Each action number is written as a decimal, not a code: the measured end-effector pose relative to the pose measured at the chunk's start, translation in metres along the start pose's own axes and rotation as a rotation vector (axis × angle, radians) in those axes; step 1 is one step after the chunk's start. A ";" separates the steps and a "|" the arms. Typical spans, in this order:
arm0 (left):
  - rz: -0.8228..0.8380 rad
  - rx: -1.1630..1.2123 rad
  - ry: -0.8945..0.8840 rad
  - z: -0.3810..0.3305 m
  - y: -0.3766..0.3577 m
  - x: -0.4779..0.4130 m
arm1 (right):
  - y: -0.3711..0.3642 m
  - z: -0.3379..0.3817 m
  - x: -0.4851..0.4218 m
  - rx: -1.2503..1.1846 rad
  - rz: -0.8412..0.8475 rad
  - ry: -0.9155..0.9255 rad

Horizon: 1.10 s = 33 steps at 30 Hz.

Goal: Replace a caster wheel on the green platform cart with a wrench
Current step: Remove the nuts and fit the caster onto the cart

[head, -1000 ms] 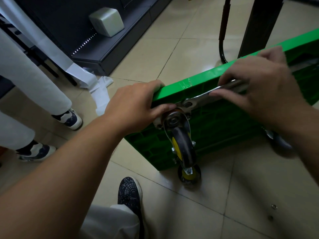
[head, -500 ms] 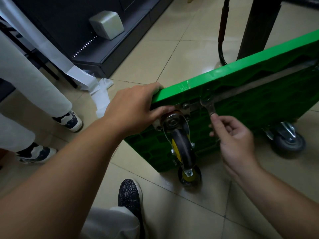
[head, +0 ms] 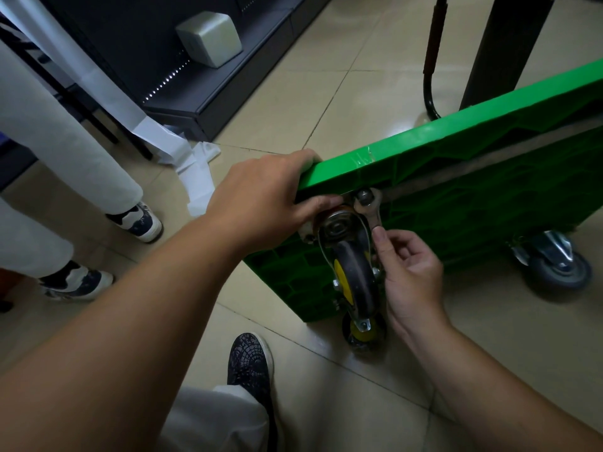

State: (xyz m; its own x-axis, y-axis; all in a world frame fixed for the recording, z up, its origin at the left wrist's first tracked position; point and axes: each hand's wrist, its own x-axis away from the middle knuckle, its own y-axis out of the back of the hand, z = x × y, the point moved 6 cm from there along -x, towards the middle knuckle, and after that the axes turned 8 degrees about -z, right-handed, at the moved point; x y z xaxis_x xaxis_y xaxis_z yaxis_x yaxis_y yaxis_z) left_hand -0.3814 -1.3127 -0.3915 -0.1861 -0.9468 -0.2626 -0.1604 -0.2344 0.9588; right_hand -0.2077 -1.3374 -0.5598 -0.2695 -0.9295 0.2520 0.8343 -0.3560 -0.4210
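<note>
The green platform cart (head: 473,203) stands tipped on its long edge, ribbed underside facing me. A caster wheel (head: 354,275) with a black tyre and yellow hub hangs from its near corner. My left hand (head: 261,203) grips that corner, fingers over the top edge, thumb by the caster's plate. A steel wrench (head: 368,207) has its jaw on a bolt at the plate, its handle pointing down. My right hand (head: 408,275) pinches the wrench handle just right of the wheel; the hand hides the lower handle.
A second grey caster (head: 554,262) sits on the cart's far right. A dark shelf base (head: 208,102) with a grey box (head: 208,37) stands at the back. Another person's legs and shoes (head: 137,220) are at the left. My shoe (head: 249,363) is below the cart.
My right hand swung the wrench from lying along the cart's top edge down to hang beside the wheel, jaw on the bolt by the plate. My left hand kept its grip.
</note>
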 end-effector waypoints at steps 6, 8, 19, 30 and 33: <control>0.003 0.008 -0.004 0.000 -0.001 0.000 | -0.002 0.006 -0.008 0.178 -0.014 0.196; 0.001 0.010 -0.002 0.000 -0.001 0.000 | 0.002 0.014 -0.013 0.252 -0.020 0.282; 0.012 0.018 0.001 0.001 -0.001 0.000 | 0.000 0.127 -0.030 0.887 0.151 1.012; 0.012 0.011 0.005 0.000 -0.001 0.001 | -0.044 0.188 -0.013 1.366 0.418 1.531; 0.021 0.030 0.005 0.002 -0.002 0.000 | -0.017 0.176 -0.025 1.140 0.301 1.157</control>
State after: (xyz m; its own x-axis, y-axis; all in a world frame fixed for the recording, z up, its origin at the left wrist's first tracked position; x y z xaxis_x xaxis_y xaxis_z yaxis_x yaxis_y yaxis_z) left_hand -0.3830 -1.3119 -0.3938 -0.1853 -0.9524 -0.2420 -0.1853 -0.2080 0.9604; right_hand -0.1308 -1.2906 -0.4061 0.2005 -0.7083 -0.6768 0.6801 -0.3967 0.6166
